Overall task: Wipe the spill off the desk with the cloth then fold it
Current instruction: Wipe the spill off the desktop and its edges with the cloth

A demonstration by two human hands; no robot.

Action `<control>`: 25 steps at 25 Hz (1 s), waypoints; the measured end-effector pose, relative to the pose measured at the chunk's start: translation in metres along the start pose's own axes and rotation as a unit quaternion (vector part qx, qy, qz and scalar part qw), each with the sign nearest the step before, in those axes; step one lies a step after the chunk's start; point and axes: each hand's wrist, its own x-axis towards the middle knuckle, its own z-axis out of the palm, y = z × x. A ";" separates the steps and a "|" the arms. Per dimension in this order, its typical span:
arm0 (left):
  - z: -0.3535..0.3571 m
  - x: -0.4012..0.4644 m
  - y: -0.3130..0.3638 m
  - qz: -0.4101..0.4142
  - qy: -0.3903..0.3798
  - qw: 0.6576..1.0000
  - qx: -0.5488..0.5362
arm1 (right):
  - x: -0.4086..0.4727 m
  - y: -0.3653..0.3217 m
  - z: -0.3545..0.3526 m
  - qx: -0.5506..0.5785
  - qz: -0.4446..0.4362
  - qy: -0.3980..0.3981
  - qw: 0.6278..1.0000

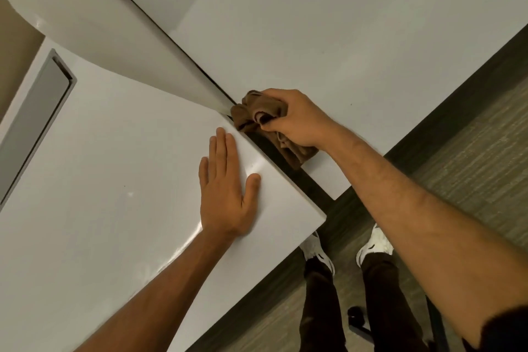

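Note:
A crumpled brown cloth (pixel 251 117) lies bunched over the dark gap between two white desks. My right hand (pixel 294 117) is closed around it, pressing it onto the edge of the right desk (pixel 343 37). Part of the cloth hangs toward the gap below my palm. My left hand (pixel 225 194) rests flat on the left desk (pixel 100 180), fingers together and stretched out, holding nothing. No spill is visible on either surface.
A white divider panel (pixel 100 17) rises between the desks from the upper left. A grey cable tray slot (pixel 34 123) sits in the left desk. Below the desk edge are my legs, white shoes (pixel 374 243) and a carpeted floor (pixel 471 166).

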 end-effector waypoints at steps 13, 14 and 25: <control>-0.002 0.000 0.001 -0.006 -0.006 1.000 0.020 | -0.021 0.031 0.008 0.024 0.048 -0.070 0.996; -0.002 0.000 0.002 -0.007 -0.006 1.000 0.021 | -0.027 0.033 0.005 0.027 0.056 -0.076 0.995; -0.005 -0.001 0.006 -0.019 -0.016 0.999 0.025 | -0.090 0.048 -0.018 0.034 0.128 -0.113 0.985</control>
